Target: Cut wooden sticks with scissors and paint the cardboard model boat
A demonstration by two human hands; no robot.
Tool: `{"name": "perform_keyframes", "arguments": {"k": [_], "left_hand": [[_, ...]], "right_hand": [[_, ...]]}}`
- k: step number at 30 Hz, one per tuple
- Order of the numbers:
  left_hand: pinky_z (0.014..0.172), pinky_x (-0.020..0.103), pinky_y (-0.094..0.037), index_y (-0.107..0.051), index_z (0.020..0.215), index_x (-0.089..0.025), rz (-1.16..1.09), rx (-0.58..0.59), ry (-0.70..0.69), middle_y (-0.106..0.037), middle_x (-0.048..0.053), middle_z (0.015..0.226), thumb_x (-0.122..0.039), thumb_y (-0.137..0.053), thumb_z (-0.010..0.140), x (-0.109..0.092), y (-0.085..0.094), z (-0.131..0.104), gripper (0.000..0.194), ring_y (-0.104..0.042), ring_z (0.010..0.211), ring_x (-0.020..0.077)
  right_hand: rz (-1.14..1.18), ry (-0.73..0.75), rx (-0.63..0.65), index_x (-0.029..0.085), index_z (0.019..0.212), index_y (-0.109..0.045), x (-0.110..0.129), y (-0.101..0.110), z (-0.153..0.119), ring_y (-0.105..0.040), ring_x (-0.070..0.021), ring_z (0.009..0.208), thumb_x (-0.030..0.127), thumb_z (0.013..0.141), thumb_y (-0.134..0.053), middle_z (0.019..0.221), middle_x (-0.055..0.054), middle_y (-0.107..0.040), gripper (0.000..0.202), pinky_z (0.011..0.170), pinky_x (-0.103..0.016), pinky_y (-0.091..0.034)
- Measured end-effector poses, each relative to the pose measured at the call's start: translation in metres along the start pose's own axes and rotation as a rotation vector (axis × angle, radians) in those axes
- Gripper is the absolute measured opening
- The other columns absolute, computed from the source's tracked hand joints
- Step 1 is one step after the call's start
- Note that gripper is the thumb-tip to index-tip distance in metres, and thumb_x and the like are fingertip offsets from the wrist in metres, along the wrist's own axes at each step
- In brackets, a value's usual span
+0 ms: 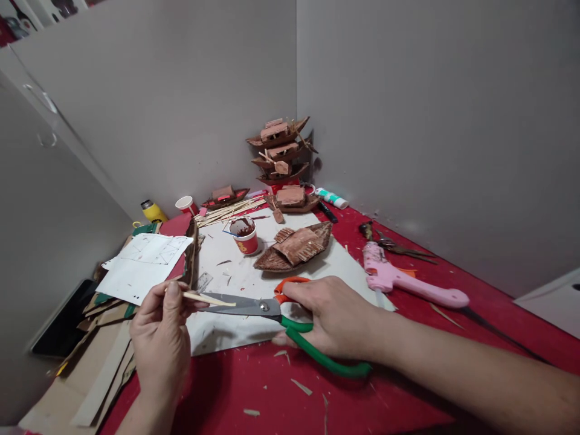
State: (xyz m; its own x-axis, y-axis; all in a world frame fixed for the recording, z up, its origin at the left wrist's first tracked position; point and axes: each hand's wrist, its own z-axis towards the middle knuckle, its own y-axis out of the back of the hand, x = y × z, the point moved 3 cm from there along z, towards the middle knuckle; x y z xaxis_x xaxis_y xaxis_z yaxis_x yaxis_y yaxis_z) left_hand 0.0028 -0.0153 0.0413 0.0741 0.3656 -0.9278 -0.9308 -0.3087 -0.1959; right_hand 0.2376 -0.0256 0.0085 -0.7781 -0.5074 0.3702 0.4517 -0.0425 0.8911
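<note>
Between the thumb and fingers of my left hand (163, 332) is a thin pale wooden stick (208, 298). My right hand (330, 317) is wrapped round scissors (254, 307) with one orange and one green handle. The grey blades point left, and the stick lies across them, close to my left fingertips. Just beyond the scissors, a brown model boat (296, 248) with a ribbed roof sits on white paper (217, 332). Behind the boat, to its left, stands a red and white paper cup (244, 235) with brown stains inside.
A pink glue gun (417, 284) and pliers (401, 246) lie at right. Stacked model boats (281, 151) stand at the back corner, near thin sticks (231, 211). Cardboard (81, 374), a drawn sheet (145, 263) and a dark phone-like slab (63, 323) lie at left.
</note>
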Motion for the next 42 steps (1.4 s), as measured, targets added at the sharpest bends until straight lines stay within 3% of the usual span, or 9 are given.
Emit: {"name": "perform_keyframes", "arguments": {"k": [12, 20, 28, 34, 38, 42], "left_hand": [[0.056, 0.019, -0.052, -0.068, 0.076, -0.016, -0.04, 0.01, 0.04, -0.065, -0.003, 0.065, -0.032, -0.071, 0.078, 0.003, 0.001, 0.003, 0.016, -0.06, 0.054, 0.0076], [0.051, 0.023, -0.054, -0.071, 0.078, -0.015, -0.046, 0.007, 0.043, -0.069, 0.001, 0.078, -0.036, -0.068, 0.08, 0.002, 0.001, 0.003, 0.021, -0.063, 0.052, 0.0104], [0.051, 0.022, -0.054, -0.07, 0.078, -0.015, -0.075, -0.021, -0.031, -0.066, 0.0, 0.069, -0.032, -0.065, 0.083, -0.004, 0.004, 0.008, 0.019, -0.064, 0.05, 0.0108], [0.049, 0.023, -0.055, -0.068, 0.077, -0.016, -0.098, 0.013, -0.043, -0.066, 0.0, 0.066, -0.032, -0.061, 0.086, -0.004, 0.003, 0.008, 0.02, -0.064, 0.049, 0.0125], [0.054, 0.022, -0.056, -0.069, 0.079, -0.015, -0.076, -0.002, -0.07, -0.068, 0.0, 0.07, -0.033, -0.064, 0.084, -0.005, 0.003, 0.004, 0.019, -0.067, 0.053, 0.0123], [0.062, 0.024, -0.058, -0.07, 0.081, -0.016, -0.034, -0.011, -0.152, -0.07, 0.0, 0.075, -0.032, -0.065, 0.084, -0.008, 0.002, -0.002, 0.017, -0.069, 0.058, 0.0127]], "right_hand": [[0.001, -0.002, -0.024, 0.019, 0.074, -0.058, 0.0, 0.003, -0.002, -0.056, -0.0168, 0.053, 0.065, 0.073, -0.062, 0.063, -0.003, -0.064, 0.046, 0.051, -0.026, -0.024], [0.015, 0.008, -0.043, 0.019, 0.075, -0.06, -0.001, 0.0, -0.003, -0.054, -0.0165, 0.051, 0.068, 0.074, -0.059, 0.059, -0.003, -0.063, 0.049, 0.05, -0.025, -0.024], [0.074, -0.108, 0.0, 0.021, 0.077, -0.053, -0.007, 0.003, 0.002, -0.048, -0.0146, 0.05, 0.063, 0.075, -0.061, 0.057, 0.001, -0.057, 0.043, 0.05, -0.024, -0.021], [0.043, -0.078, 0.026, 0.02, 0.085, -0.051, -0.004, 0.006, 0.002, -0.053, -0.0179, 0.057, 0.069, 0.074, -0.059, 0.068, -0.002, -0.062, 0.051, 0.052, -0.026, -0.024], [0.022, 0.034, -0.033, 0.018, 0.092, -0.053, -0.002, 0.004, 0.001, -0.06, -0.0238, 0.073, 0.072, 0.074, -0.056, 0.084, -0.007, -0.065, 0.057, 0.061, -0.03, -0.034], [-0.002, 0.047, -0.091, 0.016, 0.093, -0.055, -0.002, 0.006, 0.002, -0.06, -0.0255, 0.078, 0.073, 0.074, -0.056, 0.087, -0.009, -0.064, 0.06, 0.066, -0.032, -0.038]]}}
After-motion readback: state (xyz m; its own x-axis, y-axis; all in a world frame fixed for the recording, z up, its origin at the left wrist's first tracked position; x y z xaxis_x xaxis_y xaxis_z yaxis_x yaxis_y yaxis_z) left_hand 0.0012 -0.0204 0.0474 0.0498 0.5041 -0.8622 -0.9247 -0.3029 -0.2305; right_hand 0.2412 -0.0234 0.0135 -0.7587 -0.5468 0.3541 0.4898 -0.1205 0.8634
